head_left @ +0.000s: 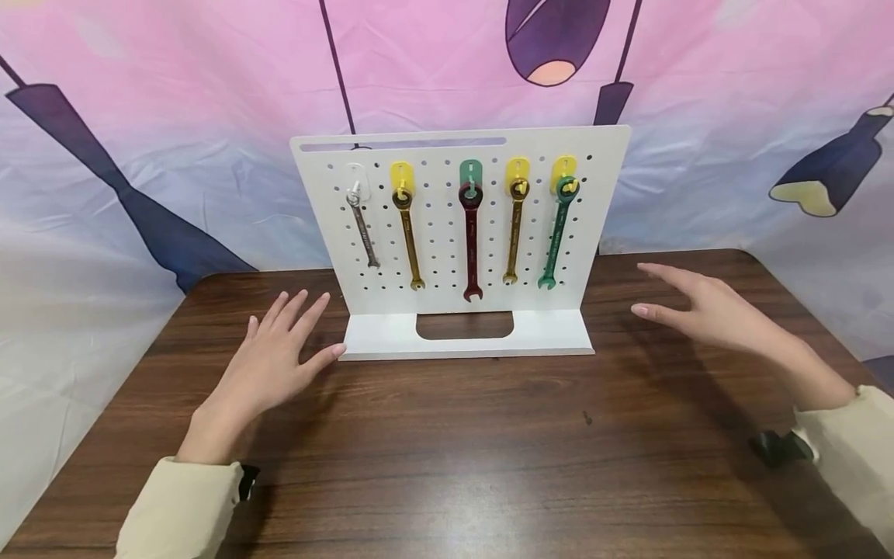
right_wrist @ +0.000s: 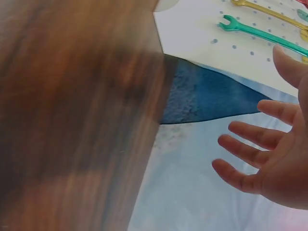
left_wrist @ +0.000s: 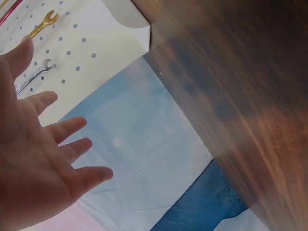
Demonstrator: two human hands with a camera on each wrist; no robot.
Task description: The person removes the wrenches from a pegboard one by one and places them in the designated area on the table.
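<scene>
A white pegboard (head_left: 447,272) stands upright on the table with several combination wrenches hung from hooks. From left to right they are a small silver wrench (head_left: 364,233), a gold wrench (head_left: 410,244), a dark red wrench (head_left: 472,248), another gold wrench (head_left: 514,237) and a green wrench (head_left: 556,237). My left hand (head_left: 268,361) is held with fingers spread beside the board's lower left corner, its thumb tip close to the base. To the right of the board, my right hand (head_left: 712,310) hovers with extended fingers, apart from it. Neither hand holds anything.
The brown wooden table (head_left: 447,450) extends in front of the board and to both sides. Behind it hangs a pink and blue patterned cloth (head_left: 230,101). The pegboard's base (head_left: 552,330) has a cut-out in its middle.
</scene>
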